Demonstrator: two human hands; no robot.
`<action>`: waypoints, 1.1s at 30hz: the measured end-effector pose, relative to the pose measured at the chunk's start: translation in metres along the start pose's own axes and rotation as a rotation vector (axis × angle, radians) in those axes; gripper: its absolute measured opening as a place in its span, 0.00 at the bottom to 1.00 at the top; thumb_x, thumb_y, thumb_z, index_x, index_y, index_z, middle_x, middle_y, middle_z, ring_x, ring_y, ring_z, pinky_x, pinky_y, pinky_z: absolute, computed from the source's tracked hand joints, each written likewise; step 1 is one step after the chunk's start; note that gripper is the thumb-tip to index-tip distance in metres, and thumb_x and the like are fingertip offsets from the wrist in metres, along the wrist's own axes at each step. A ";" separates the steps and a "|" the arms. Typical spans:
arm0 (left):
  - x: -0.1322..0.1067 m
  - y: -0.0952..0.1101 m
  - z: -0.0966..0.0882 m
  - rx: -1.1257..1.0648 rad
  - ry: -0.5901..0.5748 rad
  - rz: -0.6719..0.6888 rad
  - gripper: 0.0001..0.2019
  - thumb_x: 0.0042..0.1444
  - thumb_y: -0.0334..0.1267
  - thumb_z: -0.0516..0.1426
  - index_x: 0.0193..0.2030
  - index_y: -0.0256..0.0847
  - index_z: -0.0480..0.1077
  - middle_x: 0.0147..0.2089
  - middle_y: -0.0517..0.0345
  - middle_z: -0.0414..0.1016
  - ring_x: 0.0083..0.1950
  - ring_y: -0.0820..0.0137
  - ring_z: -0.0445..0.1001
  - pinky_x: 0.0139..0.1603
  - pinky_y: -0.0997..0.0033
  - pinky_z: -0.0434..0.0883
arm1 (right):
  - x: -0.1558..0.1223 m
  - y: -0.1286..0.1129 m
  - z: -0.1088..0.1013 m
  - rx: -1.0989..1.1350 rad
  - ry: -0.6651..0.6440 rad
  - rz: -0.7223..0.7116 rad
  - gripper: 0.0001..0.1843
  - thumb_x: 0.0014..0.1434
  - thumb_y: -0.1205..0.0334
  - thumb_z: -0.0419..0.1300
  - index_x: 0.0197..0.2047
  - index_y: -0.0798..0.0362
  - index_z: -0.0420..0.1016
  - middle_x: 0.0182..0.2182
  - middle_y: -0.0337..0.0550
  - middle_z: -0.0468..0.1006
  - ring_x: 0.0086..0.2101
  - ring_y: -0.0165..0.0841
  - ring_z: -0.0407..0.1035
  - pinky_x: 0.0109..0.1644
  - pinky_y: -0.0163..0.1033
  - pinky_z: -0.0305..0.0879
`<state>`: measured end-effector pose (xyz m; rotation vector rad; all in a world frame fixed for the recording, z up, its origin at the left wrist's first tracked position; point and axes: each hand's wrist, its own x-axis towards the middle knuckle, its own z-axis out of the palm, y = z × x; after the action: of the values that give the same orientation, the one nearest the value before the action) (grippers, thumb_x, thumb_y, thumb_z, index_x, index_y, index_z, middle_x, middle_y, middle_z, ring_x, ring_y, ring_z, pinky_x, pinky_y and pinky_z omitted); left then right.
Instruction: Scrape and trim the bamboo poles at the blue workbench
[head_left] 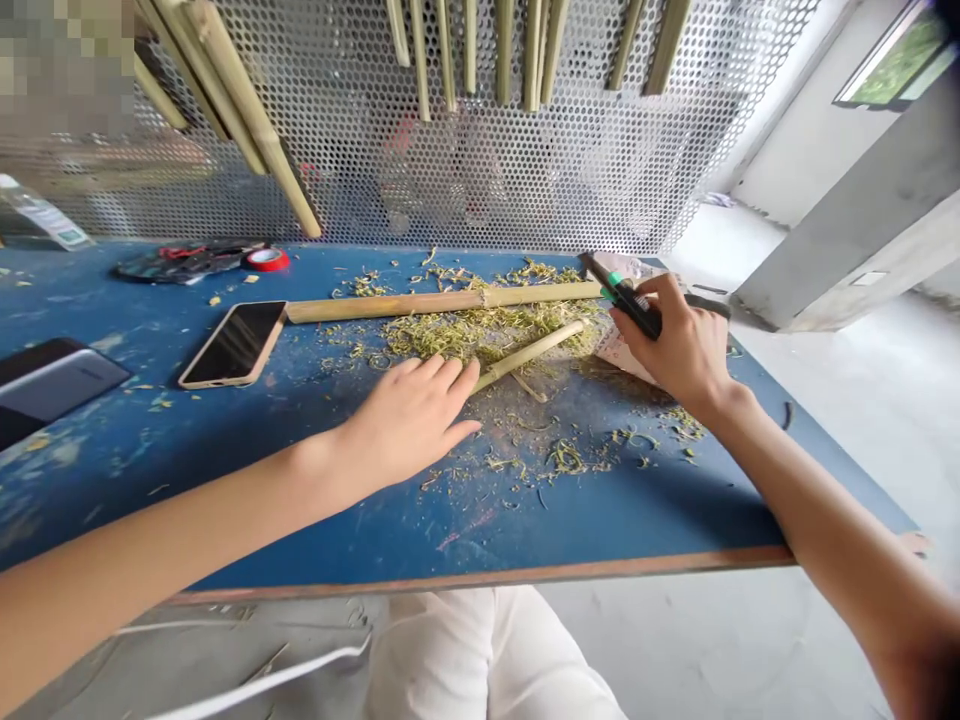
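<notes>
My left hand (420, 415) lies palm down over the near end of a short, thin bamboo stick (532, 352), holding it against the table. The stick slants away to the right, its far end bare. In my right hand (690, 345) is a knife (626, 300) with a black and green handle, its dark blade angled up and left. The fingers wrap the handle, above the right end of a longer bamboo pole (420, 303). Green-yellow shavings (450, 335) lie heaped between pole and stick. Printed paper (626, 358) sits beneath my right hand.
On the blue table (300, 530) are a phone (236, 345) touching the pole's left end, a dark device (60, 385), red tape (268, 260), a black bundle (187, 262) and a clear bottle (49, 215). Bamboo poles (255, 120) lean against the perforated metal screen (480, 180) behind.
</notes>
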<state>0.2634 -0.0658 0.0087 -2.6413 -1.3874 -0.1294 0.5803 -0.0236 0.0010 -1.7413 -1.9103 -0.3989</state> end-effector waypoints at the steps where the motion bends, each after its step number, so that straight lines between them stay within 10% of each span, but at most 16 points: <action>1: -0.001 0.000 0.000 0.043 0.012 0.020 0.26 0.62 0.52 0.55 0.62 0.39 0.70 0.50 0.42 0.75 0.55 0.53 0.72 0.54 0.57 0.67 | 0.003 0.004 -0.001 -0.015 0.035 0.023 0.28 0.68 0.42 0.47 0.59 0.53 0.68 0.34 0.52 0.80 0.32 0.42 0.73 0.32 0.41 0.57; 13: -0.077 -0.012 0.011 0.273 -0.033 -0.063 0.17 0.64 0.26 0.47 0.50 0.36 0.74 0.44 0.44 0.76 0.44 0.60 0.74 0.45 0.61 0.70 | 0.008 0.012 -0.001 -0.021 -0.008 0.043 0.22 0.68 0.49 0.48 0.54 0.55 0.70 0.29 0.50 0.77 0.28 0.40 0.69 0.32 0.40 0.52; 24: -0.124 -0.018 0.007 0.280 0.026 -0.162 0.21 0.63 0.27 0.45 0.60 0.38 0.67 0.48 0.41 0.74 0.44 0.60 0.77 0.36 0.65 0.73 | 0.000 0.009 0.010 0.076 -0.075 -0.038 0.23 0.70 0.49 0.46 0.55 0.56 0.69 0.32 0.55 0.78 0.27 0.41 0.68 0.33 0.42 0.56; 33: -0.123 -0.028 -0.009 0.362 0.156 -0.148 0.16 0.69 0.38 0.46 0.50 0.38 0.73 0.38 0.46 0.77 0.36 0.63 0.77 0.30 0.67 0.65 | 0.001 0.008 0.002 0.198 0.034 0.062 0.21 0.69 0.45 0.47 0.51 0.52 0.68 0.30 0.51 0.75 0.28 0.42 0.69 0.32 0.42 0.56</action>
<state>0.1705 -0.1517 0.0020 -2.1887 -1.4023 -0.0887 0.5881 -0.0205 -0.0011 -1.6482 -1.8014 -0.2070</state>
